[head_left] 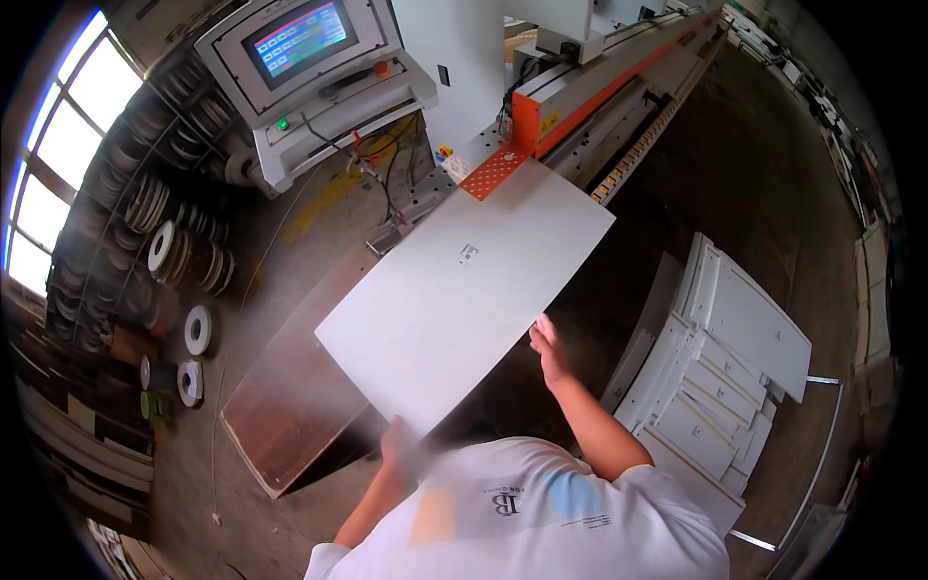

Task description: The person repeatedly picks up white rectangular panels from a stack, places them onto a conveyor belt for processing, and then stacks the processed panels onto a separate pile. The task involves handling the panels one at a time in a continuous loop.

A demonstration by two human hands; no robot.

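Panel (464,300): white, broad face up, far end meeting the orange plate (496,172); from here I can't tell whether it lies over or under it.
Right hand (548,350): fingers extended, not wrapped round anything, against the panel's right edge; I read that as steadying from the side.
Left hand (393,447): at the near corner, hazy; I can't tell whether it grips. That spot would, I judge, control the near end.
Machine (570,101): just beyond the plate, which I take to be set there as support.
Board (300,387): brown, left of the panel, partly hidden by it.
Stack (715,372): white pieces on my right, probably kept close for easy reach.
Console (338,101): angled, I think, for reading while standing here.
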